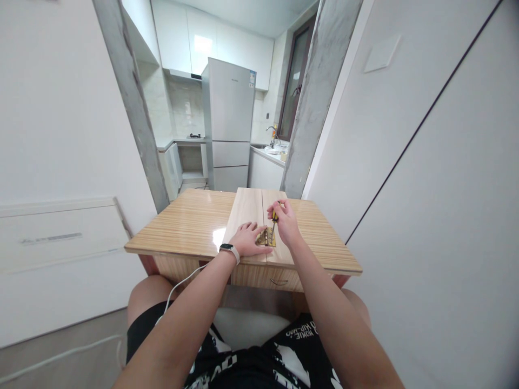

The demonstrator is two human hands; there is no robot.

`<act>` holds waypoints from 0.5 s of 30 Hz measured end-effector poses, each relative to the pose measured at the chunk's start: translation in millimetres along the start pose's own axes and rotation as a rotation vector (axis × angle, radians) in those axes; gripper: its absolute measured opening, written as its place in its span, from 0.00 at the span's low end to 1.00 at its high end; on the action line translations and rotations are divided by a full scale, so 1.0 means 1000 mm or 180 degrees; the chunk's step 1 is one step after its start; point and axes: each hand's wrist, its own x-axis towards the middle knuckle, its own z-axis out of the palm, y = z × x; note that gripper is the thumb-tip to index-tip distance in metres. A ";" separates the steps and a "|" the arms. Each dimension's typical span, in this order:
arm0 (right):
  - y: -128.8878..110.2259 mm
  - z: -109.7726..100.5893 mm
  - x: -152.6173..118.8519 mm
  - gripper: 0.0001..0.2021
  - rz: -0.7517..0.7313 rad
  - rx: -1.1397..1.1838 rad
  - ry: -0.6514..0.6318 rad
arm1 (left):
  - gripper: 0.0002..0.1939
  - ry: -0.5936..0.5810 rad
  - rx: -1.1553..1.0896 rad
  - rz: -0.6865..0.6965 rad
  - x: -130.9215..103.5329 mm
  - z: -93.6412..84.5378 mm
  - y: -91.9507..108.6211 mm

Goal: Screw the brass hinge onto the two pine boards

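A brass-coloured hinge [269, 238] lies across the seam between two pale wooden boards, the left board [248, 207] and the right board [280, 257]. My left hand [245, 239], with a watch on its wrist, rests flat with fingers spread. Its thumb and fingers frame the hinge along its near and far edges. In my right hand [287, 222] is a screwdriver [275, 215] with a yellow and black handle, held nearly upright. Its shaft points down at the hinge's right leaf; whether a screw sits under the tip is too small to tell.
The boards lie on a wood-grain table [194, 216] with a drawer [259, 278] at its front. A white cable [184, 281] runs past the table's front left. White walls flank both sides. Beyond the table stand a fridge [231, 102] and a sink counter [267, 156].
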 end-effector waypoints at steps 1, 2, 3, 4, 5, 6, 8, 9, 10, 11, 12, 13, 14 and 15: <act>-0.001 0.000 0.000 0.20 0.0000 -0.0020 -0.0018 | 0.56 0.0003 0.0002 -0.0010 0.000 0.000 0.000; -0.002 0.001 -0.001 0.20 0.0006 -0.0038 -0.0037 | 0.56 0.0008 0.0005 -0.0016 0.000 0.001 0.000; -0.003 0.001 -0.001 0.20 0.0025 -0.0044 -0.0052 | 0.56 0.0014 0.0008 -0.0013 0.000 0.001 0.000; -0.004 0.001 -0.001 0.22 0.0055 -0.0038 -0.0057 | 0.56 0.0021 0.0010 -0.0006 0.000 0.001 0.000; -0.004 0.001 -0.001 0.24 0.0090 -0.0026 -0.0053 | 0.55 0.0026 0.0009 0.0002 0.000 0.001 -0.001; -0.005 0.000 -0.001 0.25 0.0117 -0.0015 -0.0033 | 0.55 0.0029 0.0007 0.0007 0.000 0.001 -0.001; -0.005 0.000 -0.001 0.24 0.0137 -0.0028 0.0040 | 0.56 0.0027 -0.0005 0.0010 0.000 0.002 -0.001; -0.005 0.000 -0.001 0.23 0.0132 -0.0050 0.0078 | 0.56 0.0025 -0.0014 0.0010 0.000 0.002 -0.001; -0.005 0.000 -0.002 0.22 0.0123 -0.0064 0.0113 | 0.56 0.0024 -0.0025 0.0009 0.001 0.002 -0.001; -0.005 0.000 -0.002 0.21 0.0117 -0.0066 0.0135 | 0.56 0.0023 -0.0035 0.0009 0.001 0.002 -0.001; -0.005 0.000 -0.002 0.21 0.0111 -0.0056 0.0145 | 0.56 0.0024 -0.0040 0.0005 0.001 0.002 -0.001; -0.005 0.001 -0.003 0.22 0.0102 -0.0043 0.0146 | 0.55 0.0025 -0.0043 -0.0001 0.001 0.002 -0.001; -0.006 0.001 -0.003 0.22 0.0090 -0.0038 0.0142 | 0.55 0.0024 -0.0043 -0.0009 0.001 0.002 -0.002; -0.006 0.001 -0.003 0.22 0.0080 -0.0047 0.0128 | 0.55 0.0024 -0.0042 -0.0022 0.001 0.003 -0.002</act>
